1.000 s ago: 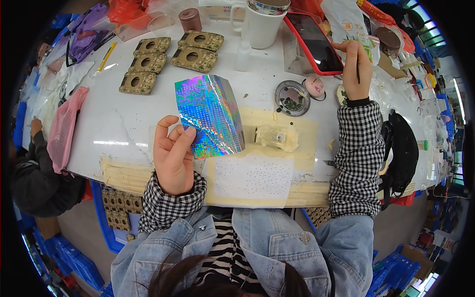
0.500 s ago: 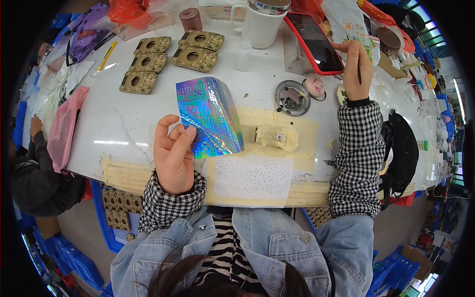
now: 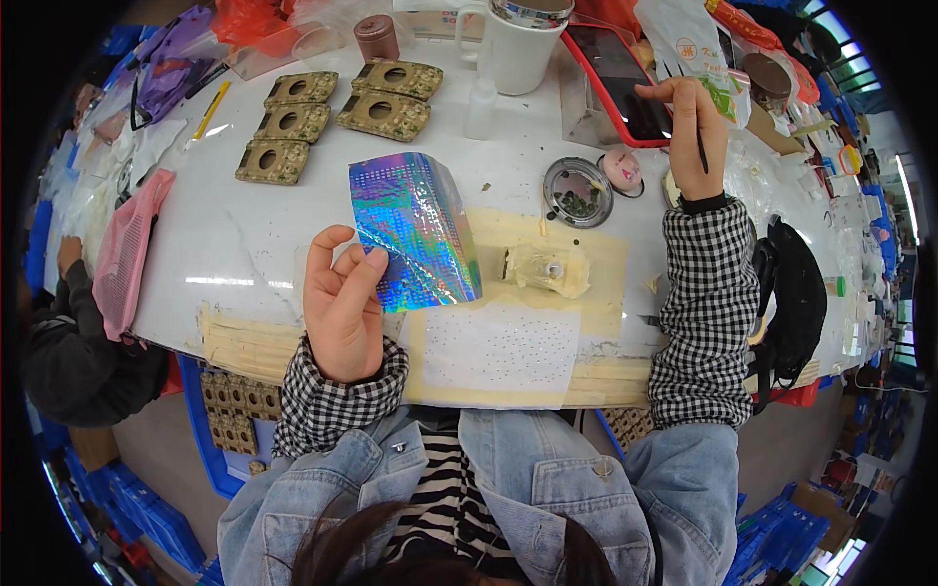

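Observation:
My left hand (image 3: 342, 303) pinches the lower left edge of a shiny holographic sheet (image 3: 415, 230), blue and rainbow with rows of small dots. Over at the right, my right hand (image 3: 697, 137) holds a thin dark stick (image 3: 703, 151), its index finger reaching onto the dark screen of a phone (image 3: 625, 88) in a red case. Between my arms, a tape-covered block (image 3: 549, 271) is fixed on the table. In front of it, a white sheet (image 3: 498, 356) carries scattered tiny specks. A round dish (image 3: 577, 192) with small dark pieces sits beyond the block, beside a pink round item (image 3: 622, 172).
Several camouflage-patterned pieces with round holes (image 3: 288, 122) lie at the back left. A white mug (image 3: 513, 54) and a small clear bottle (image 3: 480, 109) stand at the back. A black bag (image 3: 796, 303) is right of my arm. Another person's dark sleeve (image 3: 93, 342) shows at left.
My right hand has shifted slightly left and its index finger now reaches further over the phone's screen. The sheet's reflections have turned bluer; my left hand stays in place.

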A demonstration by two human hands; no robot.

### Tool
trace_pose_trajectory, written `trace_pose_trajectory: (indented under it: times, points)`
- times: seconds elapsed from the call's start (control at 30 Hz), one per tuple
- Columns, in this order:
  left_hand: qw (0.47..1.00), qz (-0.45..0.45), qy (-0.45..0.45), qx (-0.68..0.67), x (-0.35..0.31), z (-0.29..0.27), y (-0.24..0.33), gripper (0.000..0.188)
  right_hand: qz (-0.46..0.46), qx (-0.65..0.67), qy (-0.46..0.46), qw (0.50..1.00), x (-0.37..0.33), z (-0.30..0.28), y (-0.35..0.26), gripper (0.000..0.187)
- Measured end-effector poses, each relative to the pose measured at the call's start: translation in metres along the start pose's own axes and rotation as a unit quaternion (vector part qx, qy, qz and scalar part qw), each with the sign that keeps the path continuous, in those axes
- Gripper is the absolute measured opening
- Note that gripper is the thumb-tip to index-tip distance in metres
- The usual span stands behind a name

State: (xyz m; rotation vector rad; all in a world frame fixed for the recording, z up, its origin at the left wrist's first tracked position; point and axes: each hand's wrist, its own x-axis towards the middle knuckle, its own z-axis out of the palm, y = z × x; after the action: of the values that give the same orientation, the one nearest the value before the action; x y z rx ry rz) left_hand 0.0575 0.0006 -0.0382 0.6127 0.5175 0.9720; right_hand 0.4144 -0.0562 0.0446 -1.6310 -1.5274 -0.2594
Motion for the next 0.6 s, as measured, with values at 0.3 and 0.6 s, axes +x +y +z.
trace_pose_trajectory:
  times: [0.3, 0.6]
  points:
    - [0.999, 0.006, -0.034, 0.002, 0.002, -0.011, -0.003, 0.033, 0.014, -0.021, -0.028, 0.999, 0.001, -0.002, -0.005, 0.038]
    - [0.999, 0.01, -0.033, 0.003, 0.002, -0.013, -0.005, 0.033, 0.031, -0.013, -0.024, 0.999, 0.0, -0.005, -0.005, 0.038]
